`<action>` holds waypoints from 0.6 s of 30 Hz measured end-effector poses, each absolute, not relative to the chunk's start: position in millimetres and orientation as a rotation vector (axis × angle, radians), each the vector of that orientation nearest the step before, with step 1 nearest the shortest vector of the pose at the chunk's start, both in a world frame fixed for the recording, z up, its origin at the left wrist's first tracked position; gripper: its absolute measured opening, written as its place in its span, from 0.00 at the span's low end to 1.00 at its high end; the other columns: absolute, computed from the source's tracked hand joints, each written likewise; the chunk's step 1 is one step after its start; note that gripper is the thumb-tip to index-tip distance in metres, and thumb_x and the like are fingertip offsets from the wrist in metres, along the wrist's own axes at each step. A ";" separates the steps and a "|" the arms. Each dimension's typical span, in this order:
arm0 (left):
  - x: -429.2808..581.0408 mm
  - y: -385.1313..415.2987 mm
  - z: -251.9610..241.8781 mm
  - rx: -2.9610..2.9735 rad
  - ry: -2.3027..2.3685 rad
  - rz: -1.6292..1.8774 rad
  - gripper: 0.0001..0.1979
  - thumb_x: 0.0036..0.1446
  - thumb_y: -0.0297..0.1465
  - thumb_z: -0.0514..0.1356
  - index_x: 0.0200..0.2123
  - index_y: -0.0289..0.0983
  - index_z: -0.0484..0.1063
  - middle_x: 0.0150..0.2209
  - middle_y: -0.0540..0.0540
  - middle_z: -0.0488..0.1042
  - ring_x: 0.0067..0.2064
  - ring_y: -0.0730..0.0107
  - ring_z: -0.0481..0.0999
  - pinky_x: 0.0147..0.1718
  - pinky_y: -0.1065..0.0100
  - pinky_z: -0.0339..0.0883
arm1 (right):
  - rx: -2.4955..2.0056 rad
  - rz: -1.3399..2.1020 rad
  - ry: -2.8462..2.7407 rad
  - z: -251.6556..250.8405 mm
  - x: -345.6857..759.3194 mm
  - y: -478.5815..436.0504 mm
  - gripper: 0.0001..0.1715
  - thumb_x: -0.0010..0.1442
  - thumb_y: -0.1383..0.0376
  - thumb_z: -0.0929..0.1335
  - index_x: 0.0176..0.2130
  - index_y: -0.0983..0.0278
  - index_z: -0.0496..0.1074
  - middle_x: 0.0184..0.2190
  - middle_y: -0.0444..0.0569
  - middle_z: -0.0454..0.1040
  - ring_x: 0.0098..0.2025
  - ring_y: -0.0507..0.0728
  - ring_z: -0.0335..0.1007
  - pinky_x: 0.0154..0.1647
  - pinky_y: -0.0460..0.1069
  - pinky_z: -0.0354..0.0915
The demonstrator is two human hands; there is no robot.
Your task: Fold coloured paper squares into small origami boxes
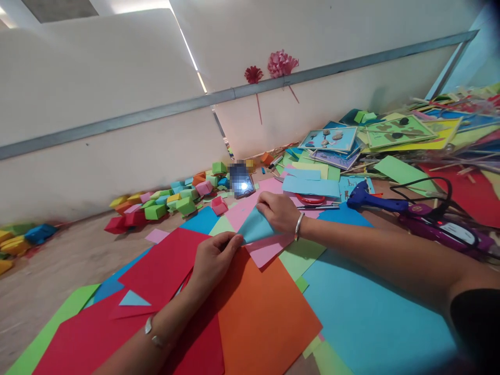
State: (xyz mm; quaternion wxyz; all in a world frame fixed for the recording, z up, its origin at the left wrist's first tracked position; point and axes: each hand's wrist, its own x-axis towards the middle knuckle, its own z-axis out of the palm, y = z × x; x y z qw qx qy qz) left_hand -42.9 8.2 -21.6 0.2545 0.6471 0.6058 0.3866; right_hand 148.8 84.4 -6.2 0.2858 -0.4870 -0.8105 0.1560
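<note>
A small light-blue piece of paper [255,226] is held up between my two hands, and it looks folded. My left hand [214,258] pinches its lower left corner between thumb and fingers. At the upper right, my right hand [279,211] is closed on the same paper. Beneath them lie a pink sheet [262,255], an orange sheet [269,312] and red sheets [164,265]. A large light-blue sheet [371,307] spreads under my right forearm. Part of the held paper is hidden behind my right fingers.
Colored paper cubes [156,208] cluster at the back left, beside a phone [240,179]. Red-handled scissors [310,199] and a pen [318,207] lie beyond my right wrist. A blue glue gun [375,200] with a cable rests at right. Framed craft pictures [330,139] are stacked behind.
</note>
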 end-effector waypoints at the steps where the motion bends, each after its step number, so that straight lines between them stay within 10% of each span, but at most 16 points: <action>1: -42.8 7.8 -21.5 1.748 1.648 1.041 0.17 0.51 0.44 0.60 0.23 0.35 0.74 0.18 0.52 0.68 0.23 0.73 0.64 0.21 0.73 0.58 | -1.324 0.404 -2.184 -7.3 148.5 84.2 0.08 0.67 0.65 0.63 0.40 0.64 0.71 0.35 0.49 0.78 0.36 0.56 0.70 0.33 0.48 0.53; 13: -28.6 -4.7 -14.0 1.339 1.510 1.061 0.23 0.50 0.45 0.61 0.45 0.36 0.67 0.18 0.55 0.70 0.19 0.72 0.66 0.20 0.73 0.56 | -1.343 0.337 -2.356 -12.4 151.6 90.6 0.10 0.70 0.63 0.62 0.45 0.64 0.69 0.39 0.53 0.79 0.38 0.58 0.73 0.31 0.49 0.52; 18: -31.1 -7.4 -14.2 1.636 1.630 0.856 0.16 0.52 0.44 0.55 0.39 0.40 0.65 0.16 0.56 0.67 0.21 0.69 0.65 0.22 0.71 0.56 | -1.306 0.325 -2.469 -19.6 148.2 88.9 0.10 0.68 0.64 0.63 0.44 0.65 0.71 0.39 0.55 0.79 0.37 0.59 0.72 0.29 0.49 0.51</action>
